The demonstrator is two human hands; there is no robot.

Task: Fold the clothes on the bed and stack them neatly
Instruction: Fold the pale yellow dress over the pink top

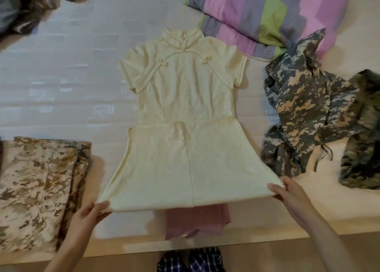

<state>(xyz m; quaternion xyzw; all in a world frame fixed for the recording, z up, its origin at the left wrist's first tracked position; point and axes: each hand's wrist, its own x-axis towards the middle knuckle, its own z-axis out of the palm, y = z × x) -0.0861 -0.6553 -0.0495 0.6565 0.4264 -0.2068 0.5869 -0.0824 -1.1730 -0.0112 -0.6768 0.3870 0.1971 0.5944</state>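
Note:
A pale yellow short-sleeved dress point(185, 115) with a high collar lies spread flat on the bed, collar away from me. My left hand point(90, 212) pinches the hem's left corner, thumb on top. My right hand point(292, 195) pinches the hem's right corner. A pink garment point(195, 220) lies partly under the hem near the bed's front edge. A folded tan camouflage garment point(39, 191) lies at the left.
A crumpled grey-green camouflage jacket point(304, 107) lies at the right, with another camouflage piece point(364, 140) beside it. A striped quilt point(267, 12) is at the back right. Dark clothes point(22, 6) are heaped at the back left. The bed's front edge point(267, 238) runs below.

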